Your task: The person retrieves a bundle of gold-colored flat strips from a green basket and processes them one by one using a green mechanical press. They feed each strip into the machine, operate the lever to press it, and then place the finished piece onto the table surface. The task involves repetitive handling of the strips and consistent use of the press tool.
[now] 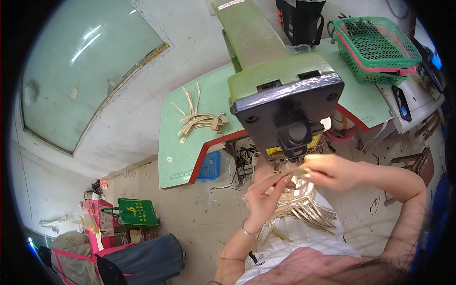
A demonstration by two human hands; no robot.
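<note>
Where the two bare hands meet, just below the black-faced head of a green bench press (pixel 254 42), a short gold strap (pixel 300 172) lies between them, above the person's lap. The left hand (pixel 265 195) comes up from below, a silver bracelet (pixel 248 230) at its wrist, and its thumb and fingertips pinch together on the near-left part of the strap. The right hand (pixel 330 172) reaches in from the right with its fingers curled tight, closed on the strap's other side (so much of the piece is covered by fingers that its full shape cannot be told). Neither grip shows a gap; the strap sits at the fingertips of the left hand and at the left edge of the right fist.

Directly beneath the hands, a bundle of shiny gold straps (pixel 306 209) spreads across the white garment (pixel 338 246) on the lap, with loose ends fanning to both sides. To the left of the press, a smaller pile of gold straps (pixel 202 122) rests on the pale green tabletop (pixel 183 152), whose cut-out edge is red. A green plastic basket (pixel 380 42) stands at the right end of the table, and a blue crate (pixel 209 166) sits below its left part.
</note>
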